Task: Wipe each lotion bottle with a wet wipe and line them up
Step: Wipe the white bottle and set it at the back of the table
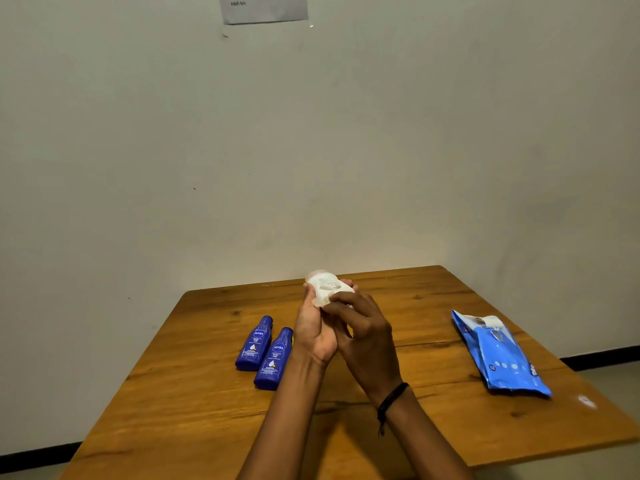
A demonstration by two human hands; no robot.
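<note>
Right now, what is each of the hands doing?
Left hand: holds the white bottle.
Right hand: presses a wet wipe against that bottle, fingers curled.

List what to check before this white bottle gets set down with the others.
1. White bottle gripped by left hand and right hand: ok.
2. Wet wipe against it: cannot tell; only a pale edge shows.
3. Far blue bottle and near blue bottle lying side by side: ok.
4. Free table spot beside them: cannot tell; the arms cover it.
5. Wipes pack apart from the row: ok.
</note>
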